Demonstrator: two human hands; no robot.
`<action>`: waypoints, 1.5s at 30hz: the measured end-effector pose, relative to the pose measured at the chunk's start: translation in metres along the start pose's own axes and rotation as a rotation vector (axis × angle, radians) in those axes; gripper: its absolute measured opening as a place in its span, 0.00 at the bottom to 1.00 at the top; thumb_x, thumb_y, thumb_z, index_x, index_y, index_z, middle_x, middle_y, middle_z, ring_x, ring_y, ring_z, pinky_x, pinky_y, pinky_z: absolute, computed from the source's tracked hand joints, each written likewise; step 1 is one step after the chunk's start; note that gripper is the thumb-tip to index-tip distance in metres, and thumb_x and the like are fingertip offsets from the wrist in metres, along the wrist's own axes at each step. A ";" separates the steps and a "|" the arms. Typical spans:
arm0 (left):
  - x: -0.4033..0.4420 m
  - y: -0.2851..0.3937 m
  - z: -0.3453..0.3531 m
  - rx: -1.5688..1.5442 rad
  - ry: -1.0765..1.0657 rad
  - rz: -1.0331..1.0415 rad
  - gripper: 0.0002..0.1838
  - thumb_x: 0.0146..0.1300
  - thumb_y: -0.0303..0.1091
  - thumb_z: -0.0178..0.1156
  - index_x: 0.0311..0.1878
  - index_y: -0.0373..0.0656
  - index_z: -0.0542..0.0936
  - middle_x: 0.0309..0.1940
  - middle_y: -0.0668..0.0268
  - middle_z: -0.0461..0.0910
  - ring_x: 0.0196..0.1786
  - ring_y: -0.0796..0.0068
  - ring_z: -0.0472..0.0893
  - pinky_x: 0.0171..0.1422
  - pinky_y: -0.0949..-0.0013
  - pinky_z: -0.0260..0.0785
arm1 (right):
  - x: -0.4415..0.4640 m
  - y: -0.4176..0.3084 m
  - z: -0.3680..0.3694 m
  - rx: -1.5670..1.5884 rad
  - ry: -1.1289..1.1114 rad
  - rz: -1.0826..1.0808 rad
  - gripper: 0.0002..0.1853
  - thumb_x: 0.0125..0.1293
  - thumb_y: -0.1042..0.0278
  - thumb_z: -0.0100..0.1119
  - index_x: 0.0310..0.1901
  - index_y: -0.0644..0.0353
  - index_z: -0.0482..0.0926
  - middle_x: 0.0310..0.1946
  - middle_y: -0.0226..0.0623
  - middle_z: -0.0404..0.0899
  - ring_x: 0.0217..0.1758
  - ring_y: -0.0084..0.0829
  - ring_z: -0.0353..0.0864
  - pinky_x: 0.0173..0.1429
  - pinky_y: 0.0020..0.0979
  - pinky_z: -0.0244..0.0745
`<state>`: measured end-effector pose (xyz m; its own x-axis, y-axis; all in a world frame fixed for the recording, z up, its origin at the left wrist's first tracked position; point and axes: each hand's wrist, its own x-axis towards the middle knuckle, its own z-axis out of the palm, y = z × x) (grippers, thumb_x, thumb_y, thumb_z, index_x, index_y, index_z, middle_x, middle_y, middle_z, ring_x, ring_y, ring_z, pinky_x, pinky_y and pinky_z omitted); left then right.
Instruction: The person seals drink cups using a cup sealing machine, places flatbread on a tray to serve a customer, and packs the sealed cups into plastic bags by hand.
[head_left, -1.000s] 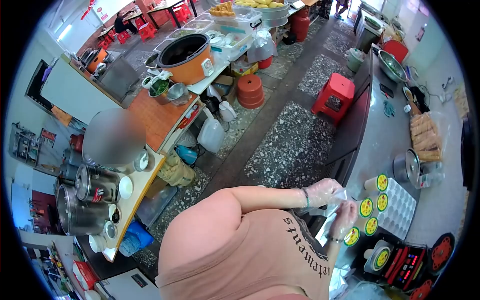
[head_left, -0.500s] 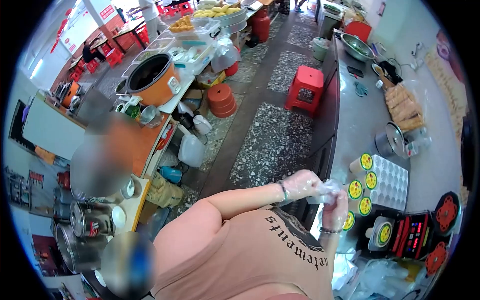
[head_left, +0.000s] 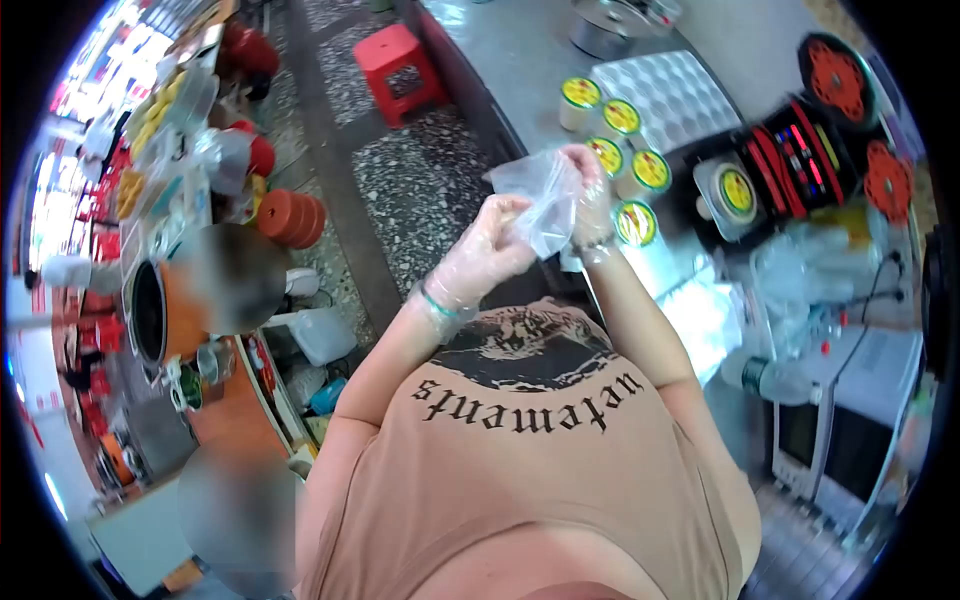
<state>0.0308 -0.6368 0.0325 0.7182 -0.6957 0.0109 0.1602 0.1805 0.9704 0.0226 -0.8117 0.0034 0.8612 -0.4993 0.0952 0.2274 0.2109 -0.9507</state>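
Observation:
A clear plastic bag [head_left: 538, 200] is stretched between my two hands, above the gap beside the steel counter. My left hand [head_left: 485, 245], in a thin clear glove, pinches the bag's lower left side. My right hand [head_left: 590, 195], gloved the same way, grips its upper right edge with the fingers closed. Just beyond my right hand stand several cups with yellow printed tops; the nearest cup [head_left: 636, 223] is close to my right wrist. Another yellow-topped cup [head_left: 738, 190] sits in the holder of a black cup-sealing machine [head_left: 795, 160].
A silver tray with round hollows [head_left: 665, 95] lies behind the cups, near a metal pot [head_left: 608, 28]. Plastic bags [head_left: 820, 270] and a white microwave [head_left: 845, 420] are at the right. A red stool [head_left: 400, 70] stands on the floor, and a side table [head_left: 230, 400] is at the left.
My view has turned, so the counter and cups now appear higher and farther left. The bag is spread wider between my hands, and both forearms show more fully.

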 end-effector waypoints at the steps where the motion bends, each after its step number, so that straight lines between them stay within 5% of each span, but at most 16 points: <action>1: -0.001 -0.007 0.004 0.442 0.031 0.117 0.23 0.62 0.38 0.61 0.55 0.38 0.66 0.36 0.58 0.78 0.40 0.65 0.81 0.48 0.64 0.74 | -0.001 -0.001 0.001 0.148 0.002 0.016 0.05 0.68 0.70 0.55 0.42 0.59 0.73 0.34 0.26 0.75 0.37 0.18 0.74 0.41 0.23 0.73; 2: 0.000 0.013 0.013 0.854 0.130 -0.010 0.32 0.60 0.42 0.63 0.60 0.36 0.61 0.36 0.52 0.79 0.41 0.55 0.82 0.47 0.60 0.74 | -0.002 0.009 0.005 0.085 0.019 -0.041 0.05 0.68 0.70 0.55 0.41 0.59 0.73 0.33 0.27 0.75 0.36 0.18 0.74 0.40 0.24 0.73; 3: 0.003 0.014 0.010 0.835 0.159 -0.019 0.22 0.62 0.39 0.60 0.53 0.37 0.68 0.32 0.49 0.79 0.39 0.49 0.82 0.44 0.58 0.74 | -0.005 0.013 0.010 0.020 0.030 -0.094 0.04 0.67 0.71 0.56 0.41 0.60 0.73 0.32 0.27 0.76 0.36 0.19 0.74 0.39 0.24 0.73; 4: 0.011 -0.001 -0.005 0.738 0.150 0.110 0.16 0.63 0.37 0.58 0.48 0.37 0.71 0.30 0.54 0.79 0.35 0.55 0.81 0.41 0.60 0.73 | -0.010 0.012 0.007 0.010 0.052 -0.093 0.04 0.67 0.71 0.56 0.41 0.60 0.73 0.32 0.27 0.76 0.36 0.19 0.74 0.39 0.24 0.73; 6: 0.017 -0.004 -0.010 0.443 0.224 0.160 0.09 0.64 0.34 0.55 0.38 0.36 0.75 0.26 0.63 0.77 0.28 0.68 0.77 0.35 0.66 0.69 | -0.026 -0.008 0.006 -0.912 -0.122 -0.183 0.04 0.66 0.71 0.56 0.38 0.59 0.73 0.28 0.28 0.76 0.32 0.20 0.75 0.36 0.26 0.73; 8: 0.014 0.019 -0.003 0.382 0.200 0.116 0.08 0.65 0.31 0.54 0.33 0.36 0.76 0.25 0.74 0.73 0.27 0.84 0.67 0.33 0.74 0.62 | -0.026 0.005 -0.006 -0.858 -0.080 -0.133 0.04 0.66 0.70 0.57 0.38 0.58 0.73 0.26 0.29 0.75 0.31 0.21 0.75 0.36 0.27 0.73; 12: 0.011 0.016 -0.015 0.487 -0.269 -0.174 0.11 0.62 0.34 0.59 0.41 0.37 0.80 0.34 0.69 0.74 0.36 0.78 0.72 0.41 0.73 0.66 | -0.013 0.015 -0.028 -0.277 0.206 0.146 0.06 0.64 0.70 0.56 0.40 0.57 0.71 0.27 0.31 0.76 0.31 0.22 0.77 0.34 0.30 0.73; 13: 0.013 0.017 -0.020 0.643 -0.218 -0.326 0.15 0.59 0.37 0.65 0.43 0.35 0.79 0.36 0.62 0.75 0.39 0.71 0.76 0.45 0.68 0.70 | -0.012 0.016 -0.036 -0.009 0.323 0.261 0.06 0.64 0.71 0.55 0.42 0.57 0.71 0.28 0.30 0.76 0.31 0.21 0.76 0.34 0.29 0.73; 15: 0.015 0.018 -0.009 1.103 0.115 0.195 0.34 0.52 0.39 0.71 0.59 0.33 0.71 0.48 0.54 0.72 0.48 0.61 0.75 0.54 0.64 0.71 | -0.016 0.007 -0.043 -0.241 0.257 0.231 0.07 0.64 0.72 0.54 0.42 0.58 0.70 0.29 0.37 0.77 0.32 0.28 0.78 0.35 0.33 0.73; 17: 0.014 0.016 0.018 1.017 -0.030 0.208 0.56 0.44 0.39 0.73 0.73 0.35 0.50 0.57 0.46 0.65 0.55 0.51 0.73 0.59 0.57 0.70 | -0.030 0.000 -0.031 -0.732 0.101 -0.023 0.09 0.63 0.72 0.53 0.45 0.58 0.69 0.31 0.43 0.78 0.33 0.41 0.81 0.39 0.38 0.75; 21: 0.026 -0.024 0.035 1.076 -0.062 0.062 0.44 0.52 0.28 0.61 0.72 0.38 0.54 0.59 0.43 0.66 0.55 0.43 0.75 0.62 0.56 0.69 | -0.045 -0.014 -0.019 -0.815 -0.049 -0.099 0.12 0.61 0.72 0.54 0.46 0.57 0.69 0.35 0.48 0.77 0.38 0.51 0.80 0.42 0.44 0.74; 27: 0.030 -0.022 0.014 0.911 -0.030 0.243 0.22 0.57 0.15 0.45 0.54 0.36 0.77 0.55 0.51 0.78 0.59 0.56 0.77 0.66 0.61 0.67 | -0.056 0.000 -0.089 -1.164 -0.248 -0.087 0.07 0.61 0.73 0.52 0.41 0.58 0.71 0.36 0.46 0.75 0.39 0.49 0.79 0.41 0.46 0.73; 30: 0.028 -0.034 0.018 0.169 0.168 -0.071 0.17 0.59 0.20 0.48 0.50 0.35 0.80 0.51 0.58 0.80 0.55 0.67 0.78 0.62 0.65 0.69 | -0.058 -0.026 -0.104 -0.879 -0.448 0.199 0.04 0.62 0.72 0.52 0.37 0.61 0.73 0.33 0.42 0.73 0.37 0.40 0.73 0.46 0.38 0.71; 33: 0.020 -0.029 0.003 -0.173 -0.044 -0.368 0.07 0.62 0.25 0.53 0.36 0.37 0.82 0.37 0.65 0.80 0.41 0.74 0.78 0.51 0.71 0.71 | -0.048 -0.035 -0.133 -0.418 -0.448 0.405 0.18 0.67 0.65 0.55 0.57 0.59 0.74 0.49 0.32 0.77 0.51 0.25 0.75 0.57 0.29 0.71; 37: 0.014 -0.019 0.001 0.098 -0.094 -0.399 0.07 0.63 0.28 0.55 0.38 0.38 0.82 0.37 0.66 0.81 0.43 0.77 0.78 0.50 0.74 0.70 | -0.024 -0.012 -0.169 -1.409 -0.166 -0.092 0.37 0.56 0.52 0.68 0.65 0.60 0.67 0.60 0.50 0.67 0.64 0.48 0.67 0.68 0.43 0.62; 45: -0.015 -0.020 -0.004 0.130 0.162 -0.486 0.11 0.66 0.36 0.58 0.46 0.40 0.79 0.39 0.66 0.80 0.44 0.78 0.77 0.51 0.71 0.70 | -0.025 0.028 -0.157 -1.653 -0.197 0.055 0.43 0.47 0.53 0.73 0.65 0.54 0.65 0.65 0.53 0.58 0.66 0.56 0.60 0.68 0.49 0.62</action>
<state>0.0196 -0.6268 0.0122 0.6793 -0.5593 -0.4751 0.4226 -0.2311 0.8764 -0.0644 -0.9252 -0.0719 0.9207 -0.3887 -0.0357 -0.3872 -0.8981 -0.2086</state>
